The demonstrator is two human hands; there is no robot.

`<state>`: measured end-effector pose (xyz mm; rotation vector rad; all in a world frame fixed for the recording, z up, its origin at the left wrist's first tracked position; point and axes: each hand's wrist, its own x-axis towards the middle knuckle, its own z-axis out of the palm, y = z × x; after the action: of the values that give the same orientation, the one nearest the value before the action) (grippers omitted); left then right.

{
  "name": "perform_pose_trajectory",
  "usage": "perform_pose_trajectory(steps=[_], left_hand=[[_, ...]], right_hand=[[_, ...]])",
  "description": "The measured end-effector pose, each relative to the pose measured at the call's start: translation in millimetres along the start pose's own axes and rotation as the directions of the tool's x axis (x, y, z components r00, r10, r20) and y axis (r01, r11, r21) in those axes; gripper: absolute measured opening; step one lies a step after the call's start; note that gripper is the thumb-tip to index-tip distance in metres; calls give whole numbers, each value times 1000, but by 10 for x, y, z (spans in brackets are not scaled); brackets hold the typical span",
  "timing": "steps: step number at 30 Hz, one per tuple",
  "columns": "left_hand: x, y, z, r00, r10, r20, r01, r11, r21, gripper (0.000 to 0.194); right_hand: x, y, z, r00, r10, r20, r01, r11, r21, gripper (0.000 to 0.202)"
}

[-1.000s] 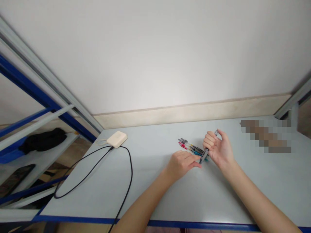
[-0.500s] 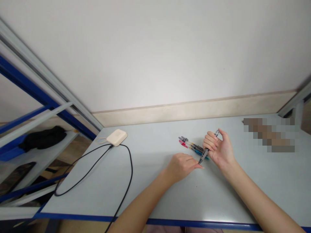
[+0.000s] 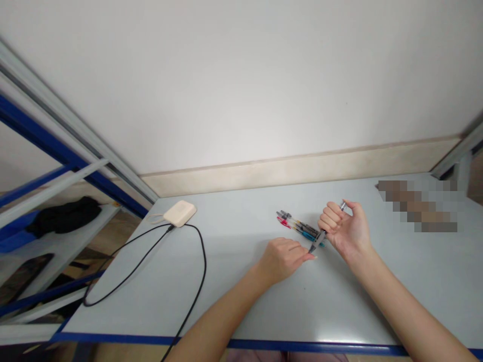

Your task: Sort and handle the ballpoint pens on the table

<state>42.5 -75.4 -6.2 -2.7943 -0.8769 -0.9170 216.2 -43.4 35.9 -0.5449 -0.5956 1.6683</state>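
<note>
A dark grey pen (image 3: 319,240) slants between my two hands over the desk. Its lower tip is pinched in the thumb and fingers of my left hand (image 3: 285,259). The fingers of my right hand (image 3: 345,226) wrap round its upper part, palm turned up, with the clear end poking out by the thumb. Behind and partly under this pen lies a small bunch of pens (image 3: 298,226) on the desk, with red, clear, dark and blue parts. Their right ends are partly hidden by the held pen and my right hand.
On the left of the pale desk (image 3: 241,306) lies a cream-coloured box (image 3: 180,213) with a black cable (image 3: 204,266) looping over the front edge. A blurred-out brownish patch (image 3: 418,206) is at the right. Blue and grey shelving (image 3: 86,173) stands to the left, a wall behind.
My right hand has shifted slightly to the right, and more of the pen's clear end shows. My left hand stays almost in place on the tip.
</note>
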Motion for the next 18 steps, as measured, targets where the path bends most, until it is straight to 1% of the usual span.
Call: perform_pose_trajectory(steps=[5, 12, 16, 18], left_hand=[[2, -10, 12, 999, 0, -43, 0, 1000, -5, 41], [-1, -27, 20, 999, 5, -36, -6, 1000, -19, 43], [1, -16, 19, 998, 24, -55, -25, 1000, -14, 43], [-7, -11, 23, 999, 22, -50, -22, 1000, -3, 44]], right_hand=[[13, 36, -12, 1000, 23, -6, -23, 999, 29, 40], [-27, -17, 36, 999, 15, -46, -10, 994, 107, 36], [-15, 3, 46, 995, 71, -73, -61, 990, 129, 37], [-8, 12, 27, 994, 79, -77, -67, 987, 146, 37]])
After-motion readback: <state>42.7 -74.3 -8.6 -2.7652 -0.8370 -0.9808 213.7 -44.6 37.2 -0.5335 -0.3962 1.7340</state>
